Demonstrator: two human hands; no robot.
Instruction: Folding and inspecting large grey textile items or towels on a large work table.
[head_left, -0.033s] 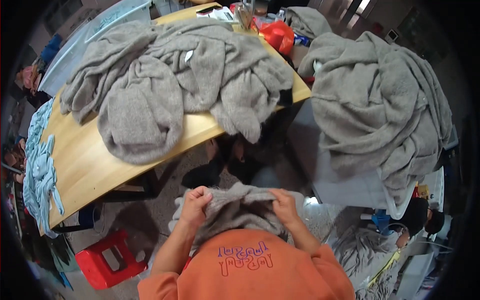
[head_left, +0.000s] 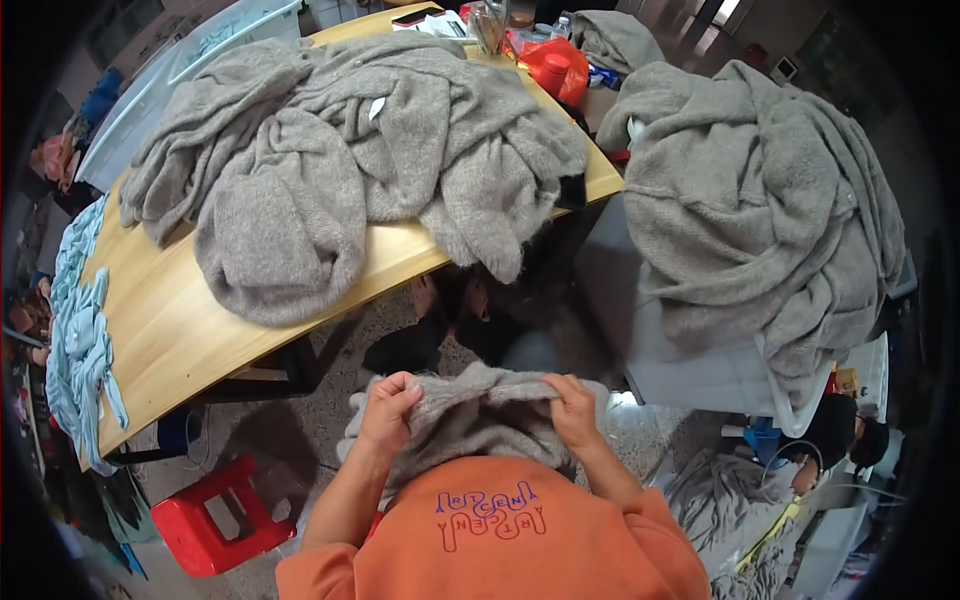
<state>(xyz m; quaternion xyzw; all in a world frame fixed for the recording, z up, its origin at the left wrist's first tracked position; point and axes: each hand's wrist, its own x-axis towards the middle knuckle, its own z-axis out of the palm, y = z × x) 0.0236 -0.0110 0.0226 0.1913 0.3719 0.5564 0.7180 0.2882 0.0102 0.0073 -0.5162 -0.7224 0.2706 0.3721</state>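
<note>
A fuzzy grey knit garment is gathered over my lap, its upper edge stretched between my two hands. My left hand pinches that edge on one side, thumb pressed against the bent fingers. On the other side my right hand grips the same edge, its fingers curled over the fabric. Both hands are closed and about level with each other. The lower part of the garment is hidden behind my orange top. Beyond my hands, a heap of similar grey garments lies on the wooden table, one with a small white tag.
A second grey heap overhangs a pale plastic bin at the right. Light blue garments drape over the table's left edge. A red stool stands at lower left. More grey fabric lies at lower right.
</note>
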